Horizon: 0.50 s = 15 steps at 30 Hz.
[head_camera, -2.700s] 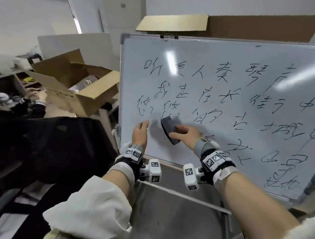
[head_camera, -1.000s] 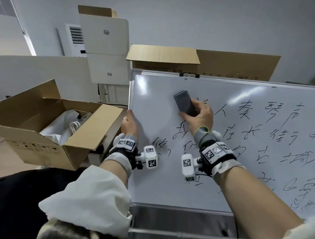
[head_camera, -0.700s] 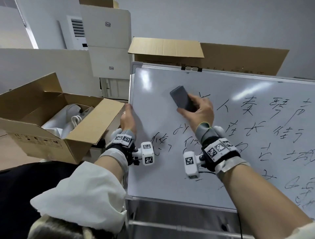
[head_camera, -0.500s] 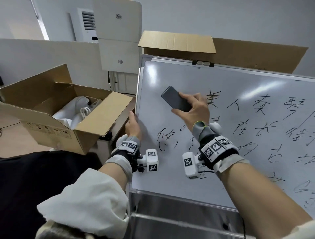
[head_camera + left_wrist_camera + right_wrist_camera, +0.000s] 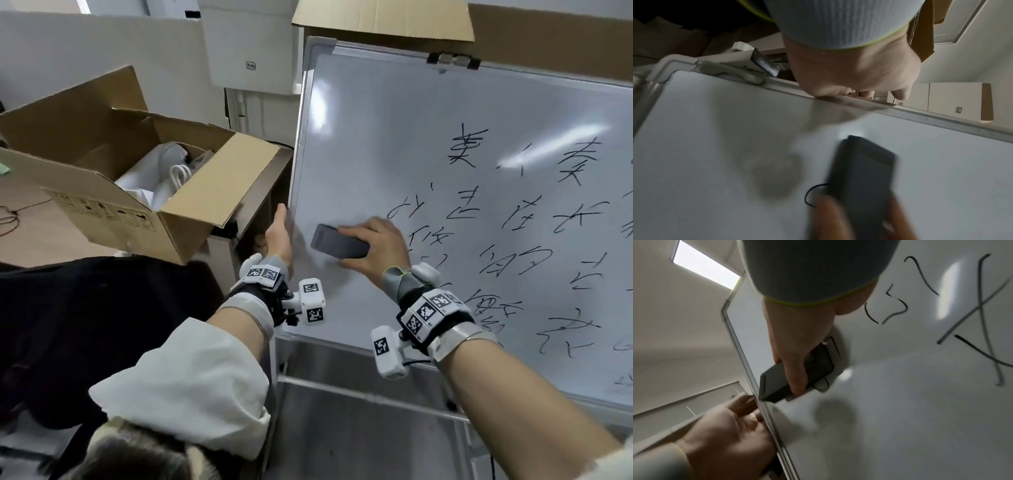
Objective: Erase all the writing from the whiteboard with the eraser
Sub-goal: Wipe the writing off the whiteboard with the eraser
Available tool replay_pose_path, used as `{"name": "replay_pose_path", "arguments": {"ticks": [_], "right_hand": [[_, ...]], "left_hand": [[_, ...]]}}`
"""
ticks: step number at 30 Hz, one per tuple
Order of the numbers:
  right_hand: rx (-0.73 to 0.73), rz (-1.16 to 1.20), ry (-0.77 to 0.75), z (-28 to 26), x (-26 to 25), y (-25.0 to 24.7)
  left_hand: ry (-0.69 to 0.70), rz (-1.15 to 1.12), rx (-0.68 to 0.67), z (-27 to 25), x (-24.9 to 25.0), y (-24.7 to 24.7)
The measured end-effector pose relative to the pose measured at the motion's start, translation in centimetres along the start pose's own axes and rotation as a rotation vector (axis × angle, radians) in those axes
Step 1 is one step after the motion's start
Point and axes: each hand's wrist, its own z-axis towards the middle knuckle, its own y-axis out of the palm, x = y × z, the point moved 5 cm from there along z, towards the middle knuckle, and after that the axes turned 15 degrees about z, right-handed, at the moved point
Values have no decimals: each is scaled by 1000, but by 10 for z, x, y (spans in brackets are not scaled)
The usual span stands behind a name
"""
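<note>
Far left I see an open cardboard box [image 5: 113, 164] with white stuff inside, not part of the job. Next over, my left hand [image 5: 279, 236] is at the left frame of the whiteboard [image 5: 394, 120]. In the left wrist view the fingers [image 5: 865, 93] curl over the rail, thumb side on the front, so it is gripping the edge to brace the board. The fingertips behind the frame are hidden, so how tight I can't say.

Right of that, the eraser [image 5: 339, 246] lies flat on the board, low on the left part, long axis roughly across. My right hand [image 5: 375, 245] is clamped on it, fingers along the top edge, thumb [image 5: 795, 369] under it.

The patch around the eraser is clean. The writing [image 5: 513, 219] fills the middle and right of the board, so by my estimate most of the job is left.

To do this pass well: keep the felt face flat and pressed, sweep rightward in overlapping rows over the nearest characters, don't tip onto an edge or it will streak. Keep the left hand braced so the board doesn't swing.
</note>
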Motion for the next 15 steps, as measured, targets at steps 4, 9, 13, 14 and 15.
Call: {"name": "replay_pose_path", "arguments": {"ticks": [4, 9, 13, 14, 15], "right_hand": [[236, -3, 17, 37, -12, -46], [29, -48, -35, 13, -6, -17], [-166, -89, -56, -31, 25, 22], [-190, -99, -54, -39, 31, 26], [-211, -112, -57, -47, 35, 29]], "left_hand": [[-28, -38, 89, -15, -4, -6], [-32, -63, 71, -40, -12, -7], [-25, -76, 103, -45, -18, -8], [-36, -87, 112, -48, -22, -9], [-41, -82, 115, -48, -27, -9]]}}
